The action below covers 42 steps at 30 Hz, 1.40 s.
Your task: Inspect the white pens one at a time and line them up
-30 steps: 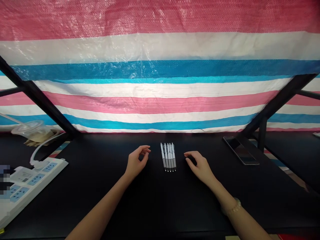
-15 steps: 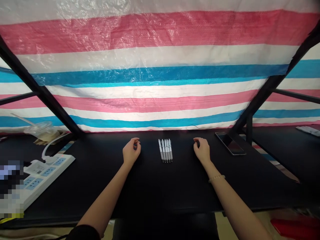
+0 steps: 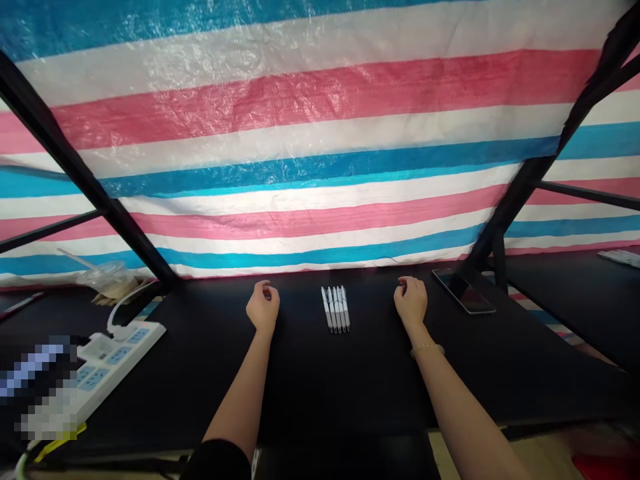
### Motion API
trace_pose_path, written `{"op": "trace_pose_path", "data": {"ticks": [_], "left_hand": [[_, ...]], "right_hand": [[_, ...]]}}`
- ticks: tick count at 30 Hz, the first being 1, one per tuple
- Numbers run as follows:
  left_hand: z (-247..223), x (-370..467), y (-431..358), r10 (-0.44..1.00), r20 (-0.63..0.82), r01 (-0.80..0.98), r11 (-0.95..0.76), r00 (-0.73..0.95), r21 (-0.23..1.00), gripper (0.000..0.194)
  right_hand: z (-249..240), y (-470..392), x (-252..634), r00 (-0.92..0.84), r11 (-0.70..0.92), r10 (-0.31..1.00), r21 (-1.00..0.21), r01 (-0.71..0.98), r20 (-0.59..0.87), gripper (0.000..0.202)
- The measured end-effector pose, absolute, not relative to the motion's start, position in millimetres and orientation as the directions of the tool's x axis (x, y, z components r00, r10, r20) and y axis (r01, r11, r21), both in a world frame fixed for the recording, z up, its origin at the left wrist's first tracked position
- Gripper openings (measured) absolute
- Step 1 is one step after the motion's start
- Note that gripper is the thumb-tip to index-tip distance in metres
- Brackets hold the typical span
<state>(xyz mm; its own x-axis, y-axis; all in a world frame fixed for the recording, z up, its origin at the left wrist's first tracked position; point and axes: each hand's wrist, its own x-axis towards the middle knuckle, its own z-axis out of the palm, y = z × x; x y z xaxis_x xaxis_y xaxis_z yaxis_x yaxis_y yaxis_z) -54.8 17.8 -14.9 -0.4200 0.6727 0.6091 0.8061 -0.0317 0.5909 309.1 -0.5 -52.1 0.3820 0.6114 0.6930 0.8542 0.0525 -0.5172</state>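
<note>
Several white click pens lie side by side in a neat row on the black tabletop, their points toward me. To the left of the row rests my left hand, empty, with its fingers loosely curled and a gap between thumb and forefinger. My right hand rests to the right of the pens, also loosely curled, with nothing seen in it; its inner fingers are partly hidden. A beaded bracelet circles my right wrist. Neither hand touches the pens.
A dark-screened phone lies beyond my right hand. At the left are a white power strip with plugs and a clear plastic cup. Black frame bars slant up on both sides, before a striped plastic sheet.
The view has tilted and shifted slightly. My right hand has moved a little farther from the pens and its wrist has turned slightly. The pens lie as before.
</note>
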Motion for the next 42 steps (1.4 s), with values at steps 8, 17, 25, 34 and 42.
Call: {"op": "trace_pose_path", "data": {"ticks": [8, 17, 25, 34, 42], "left_hand": [[-13, -60, 41, 0.626, 0.539, 0.68, -0.02, -0.564, 0.733, 0.023], [-24, -56, 53, 0.744, 0.529, 0.727, -0.086, -0.408, 0.681, 0.024], [-25, -61, 50, 0.743, 0.535, 0.744, -0.076, -0.403, 0.664, 0.023], [-16, -51, 41, 0.81, 0.528, 0.76, -0.171, -0.254, 0.627, 0.028], [56, -54, 47, 0.904, 0.391, 0.711, -0.39, 0.175, 0.585, 0.023]], "right_hand": [[-53, 21, 311, 0.415, 0.0, 0.605, -0.52, 0.854, 0.68, 0.023], [-55, 25, 309, 0.317, 0.007, 0.695, -0.447, 0.895, 0.645, 0.022], [-60, 18, 313, 0.3, 0.011, 0.691, -0.425, 0.905, 0.657, 0.02], [-42, 20, 310, 0.433, 0.117, 0.666, -0.659, 0.743, 0.607, 0.022], [-35, 28, 315, 0.675, 0.111, 0.66, -0.931, 0.347, 0.33, 0.02]]}}
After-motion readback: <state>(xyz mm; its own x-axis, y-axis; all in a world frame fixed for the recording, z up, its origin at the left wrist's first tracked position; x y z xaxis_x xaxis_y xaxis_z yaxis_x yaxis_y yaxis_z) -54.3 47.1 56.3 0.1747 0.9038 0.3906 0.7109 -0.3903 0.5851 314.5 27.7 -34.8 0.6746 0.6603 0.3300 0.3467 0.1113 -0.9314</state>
